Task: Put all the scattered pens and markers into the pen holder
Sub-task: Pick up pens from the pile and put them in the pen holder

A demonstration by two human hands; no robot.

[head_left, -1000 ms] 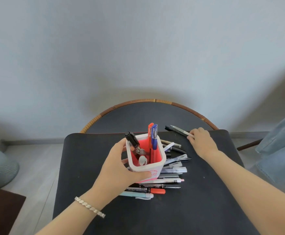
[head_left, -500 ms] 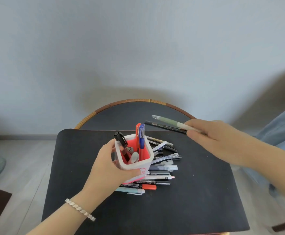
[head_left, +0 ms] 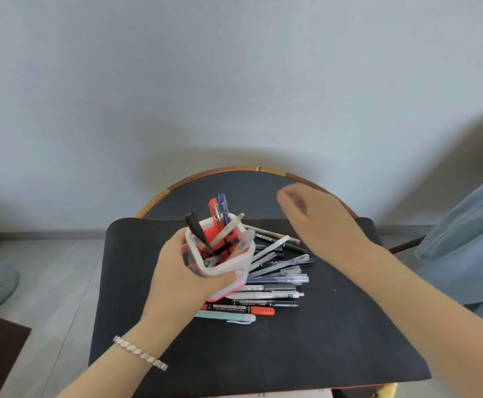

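We see the pen holder (head_left: 222,264), white outside and red inside, square-mouthed and tilted, lifted above the middle of the black table. Inside it stand an orange pen (head_left: 215,212), a blue pen (head_left: 223,207), a black marker (head_left: 196,229) and several grey ones leaning crosswise. Just beside and beneath it, toward the table's right, lies the pile of pens and markers (head_left: 274,278), fanned flat, an orange-capped marker (head_left: 241,310) nearest us.
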